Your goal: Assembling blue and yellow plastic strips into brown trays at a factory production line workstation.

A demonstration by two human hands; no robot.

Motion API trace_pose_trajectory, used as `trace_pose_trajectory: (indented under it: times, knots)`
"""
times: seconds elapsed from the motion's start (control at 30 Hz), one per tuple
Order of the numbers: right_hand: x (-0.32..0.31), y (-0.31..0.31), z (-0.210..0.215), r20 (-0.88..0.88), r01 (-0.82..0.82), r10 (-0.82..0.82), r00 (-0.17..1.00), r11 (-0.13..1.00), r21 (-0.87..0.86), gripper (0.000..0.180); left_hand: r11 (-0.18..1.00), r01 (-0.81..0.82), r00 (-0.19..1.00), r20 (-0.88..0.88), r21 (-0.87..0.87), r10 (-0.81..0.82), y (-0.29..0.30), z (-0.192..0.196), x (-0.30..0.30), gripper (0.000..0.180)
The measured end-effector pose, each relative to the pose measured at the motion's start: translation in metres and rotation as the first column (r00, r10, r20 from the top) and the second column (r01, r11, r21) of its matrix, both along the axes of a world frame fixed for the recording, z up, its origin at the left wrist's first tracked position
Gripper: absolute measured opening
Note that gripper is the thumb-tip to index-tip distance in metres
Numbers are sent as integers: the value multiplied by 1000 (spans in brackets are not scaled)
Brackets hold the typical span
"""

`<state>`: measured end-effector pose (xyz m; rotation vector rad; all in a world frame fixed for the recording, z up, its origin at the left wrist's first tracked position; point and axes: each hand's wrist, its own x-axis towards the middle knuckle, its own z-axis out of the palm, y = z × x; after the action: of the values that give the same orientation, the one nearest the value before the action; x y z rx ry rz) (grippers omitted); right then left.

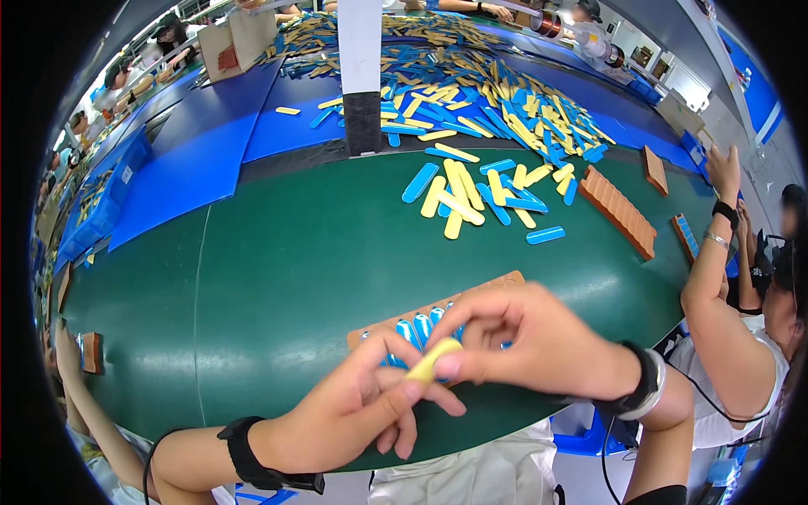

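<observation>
Between my two hands is a small oblong yellow piece with rounded ends. Thumb and fingers of my left hand pinch its lower end, while my right hand grips the upper end. Right behind my fingers, a brown ridged tray lies on the green table, partly hidden by both hands. Several blue rounded pieces sit side by side in the tray. Beyond it lies a loose group of yellow pieces and blue pieces.
A large heap of yellow and blue pieces covers the blue sheet behind a white post. Brown ridged trays lie at the right. A blue crate stands far left. Other people's arms reach in at both sides.
</observation>
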<state>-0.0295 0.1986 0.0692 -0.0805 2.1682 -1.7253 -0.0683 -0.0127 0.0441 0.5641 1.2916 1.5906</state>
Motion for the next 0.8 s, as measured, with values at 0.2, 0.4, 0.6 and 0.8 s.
trace_pose_trajectory:
  times: [0.2,0.4,0.6,0.8]
  knots:
    - [-8,26,26,107,156,-148,983,985,-71,20,987,158,987,10,-27,-158,-8,-2,2,10]
    - [-27,80,11,51,-72,62,997,968,238,16,953,299,951,-66,-49,-301,-8,5,2,11]
    - [-34,60,11,98,-317,314,944,789,527,24,972,-234,452,-881,35,141,-13,16,-18,60]
    - [-36,66,-5,-35,-193,273,961,759,622,22,942,-155,307,-921,-297,-240,-7,12,-16,92]
